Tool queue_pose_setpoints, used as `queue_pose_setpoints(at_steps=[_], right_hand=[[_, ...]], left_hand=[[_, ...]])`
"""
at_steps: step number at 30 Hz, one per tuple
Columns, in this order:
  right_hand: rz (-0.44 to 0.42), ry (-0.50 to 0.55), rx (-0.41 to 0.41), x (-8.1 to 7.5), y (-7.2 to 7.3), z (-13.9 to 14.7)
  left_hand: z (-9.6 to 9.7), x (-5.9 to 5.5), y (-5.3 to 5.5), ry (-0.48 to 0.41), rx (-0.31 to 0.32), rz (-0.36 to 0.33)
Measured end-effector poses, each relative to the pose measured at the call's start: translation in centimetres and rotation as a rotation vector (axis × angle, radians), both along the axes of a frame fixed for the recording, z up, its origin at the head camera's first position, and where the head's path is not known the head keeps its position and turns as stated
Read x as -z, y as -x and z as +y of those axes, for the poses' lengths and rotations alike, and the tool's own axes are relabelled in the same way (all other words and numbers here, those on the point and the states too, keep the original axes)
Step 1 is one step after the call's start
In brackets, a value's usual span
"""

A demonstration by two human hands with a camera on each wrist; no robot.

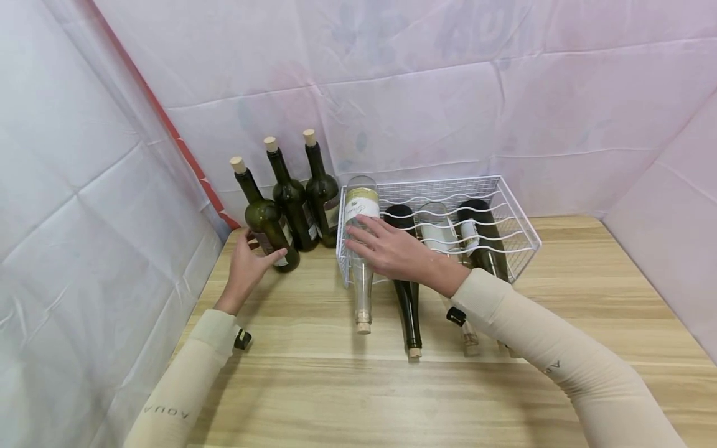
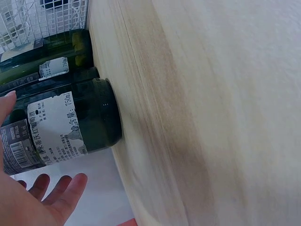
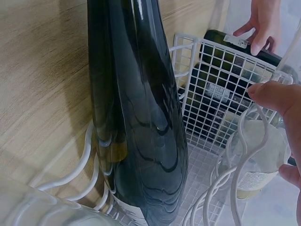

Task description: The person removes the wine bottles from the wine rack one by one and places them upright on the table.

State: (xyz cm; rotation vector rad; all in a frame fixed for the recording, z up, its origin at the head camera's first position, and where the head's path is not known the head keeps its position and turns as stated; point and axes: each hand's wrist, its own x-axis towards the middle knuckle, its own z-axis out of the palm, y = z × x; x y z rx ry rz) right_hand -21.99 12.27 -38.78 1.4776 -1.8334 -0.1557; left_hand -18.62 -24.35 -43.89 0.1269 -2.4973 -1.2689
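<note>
At the left of the head view my left hand [image 1: 246, 267] is spread around the lower part of a corked green wine bottle [image 1: 263, 218], which stands upright on the table. The left wrist view shows its label [image 2: 56, 125] between my thumb and the fingers, with a gap on the fingers' side. My right hand [image 1: 394, 252] lies over a clear corked bottle [image 1: 361, 204], its fingers extended across the glass below the label. This bottle lies in the leftmost slot of a white wire rack [image 1: 521, 210], neck toward me.
Two more corked green bottles [image 1: 291, 196] stand between the left bottle and the rack. Further right in the rack lie a dark bottle [image 1: 407, 305], a clear bottle [image 1: 439, 233] and another dark bottle [image 1: 493, 239], necks overhanging the wooden table [image 1: 347, 398]. White sheeting [image 1: 414, 124] encloses the back and sides.
</note>
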Motion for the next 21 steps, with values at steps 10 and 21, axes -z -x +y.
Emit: queue_pose_setpoints(at_steps=[10,21], right_hand=[[0.072,-0.042,0.01,-0.2,-0.1,0.0],[0.168,-0.058,0.012,-0.1,-0.2,-0.1]], left_hand=[[-0.4,0.2,-0.6,0.015,0.005,0.001],[-1.0,-0.2,-1.4,0.025,0.005,0.009]])
